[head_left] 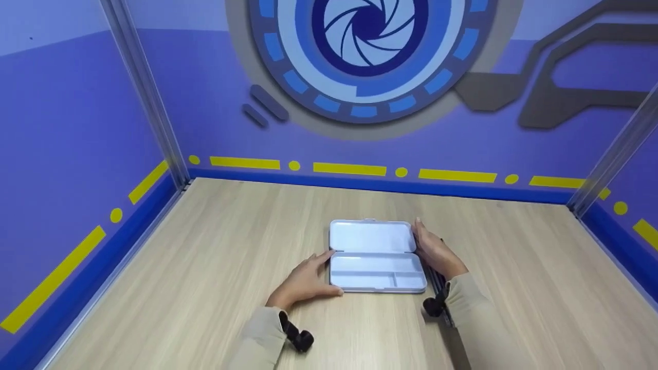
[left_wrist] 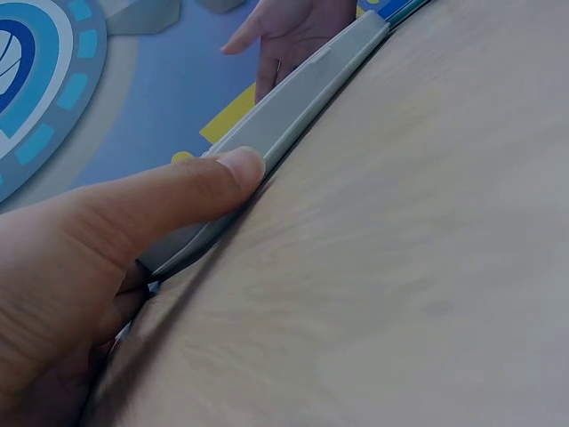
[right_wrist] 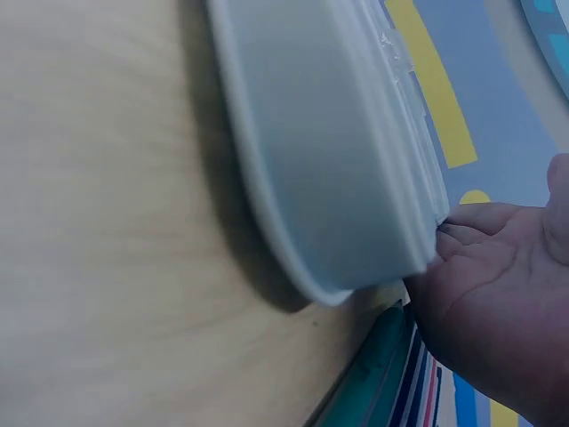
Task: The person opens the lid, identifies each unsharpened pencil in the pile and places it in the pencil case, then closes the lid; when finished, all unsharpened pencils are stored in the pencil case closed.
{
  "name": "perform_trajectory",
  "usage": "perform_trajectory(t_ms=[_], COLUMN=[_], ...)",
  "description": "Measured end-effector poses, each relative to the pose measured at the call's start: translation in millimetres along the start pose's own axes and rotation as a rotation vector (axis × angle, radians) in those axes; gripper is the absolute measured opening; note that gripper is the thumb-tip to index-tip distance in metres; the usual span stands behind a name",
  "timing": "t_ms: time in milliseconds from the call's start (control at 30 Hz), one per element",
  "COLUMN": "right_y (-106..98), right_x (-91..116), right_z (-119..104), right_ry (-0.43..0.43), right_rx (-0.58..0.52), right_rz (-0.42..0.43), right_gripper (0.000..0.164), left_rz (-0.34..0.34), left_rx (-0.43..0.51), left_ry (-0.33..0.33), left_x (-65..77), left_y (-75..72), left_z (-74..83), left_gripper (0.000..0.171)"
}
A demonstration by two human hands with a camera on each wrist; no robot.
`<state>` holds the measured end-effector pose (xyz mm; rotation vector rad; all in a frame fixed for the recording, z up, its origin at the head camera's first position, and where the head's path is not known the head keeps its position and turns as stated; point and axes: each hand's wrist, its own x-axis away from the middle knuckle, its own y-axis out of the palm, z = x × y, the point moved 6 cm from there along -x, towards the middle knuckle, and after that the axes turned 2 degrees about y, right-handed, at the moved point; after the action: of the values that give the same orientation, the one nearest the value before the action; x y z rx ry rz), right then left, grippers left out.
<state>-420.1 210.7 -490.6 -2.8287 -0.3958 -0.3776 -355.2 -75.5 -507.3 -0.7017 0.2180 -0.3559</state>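
A pale blue-white pencil case (head_left: 372, 264) lies on the table with its hinged lid (head_left: 371, 236) folded back, away from me. Its tray is divided into compartments, and they hold nothing. My left hand (head_left: 302, 280) grips the case's left end, with the thumb on the front corner and the fingers toward the hinge. In the left wrist view that thumb (left_wrist: 209, 182) presses on the case's side. Extended fingers of my right hand (head_left: 437, 251) lie along the lid's right edge, palm facing the case in the right wrist view.
Several slim pens or pencils (head_left: 438, 282), one of them teal (right_wrist: 373, 374), lie just right of the case, partly under my right hand and wrist. The wood-grain table (head_left: 216, 246) is bounded by blue printed panels (head_left: 205, 103) at the back and sides.
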Motion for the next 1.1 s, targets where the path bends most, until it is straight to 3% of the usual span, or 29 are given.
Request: perform_trajectory(t_ms=[233, 700, 900, 1100], right_y=[-1.4, -12.4, -21.2, -35.4], right_x=[3.1, 21.0, 35.9, 53.3], right_z=[-0.3, -17.6, -28.5, -32.4], right_ry=[0.022, -0.03, -0.082, -0.128], right_rx=[-0.022, -0.017, 0.05, 0.211], right_rz=[0.004, -0.003, -0.01, 0.011], right_gripper=[0.086, 0.071, 0.073, 0.069], left_rz=[-0.001, 0.001, 0.014, 0.012], left_rx=[0.01, 0.021, 0.01, 0.03], left_ry=[-0.013, 0.008, 0.009, -0.009], left_x=[1.2, 0.4, -0.6, 0.0], left_y=[1.1, 0.9, -1.6, -0.6], left_z=[1.4, -0.9, -0.2, 0.1], left_gripper=[0.102, 0.102, 0.101, 0.102])
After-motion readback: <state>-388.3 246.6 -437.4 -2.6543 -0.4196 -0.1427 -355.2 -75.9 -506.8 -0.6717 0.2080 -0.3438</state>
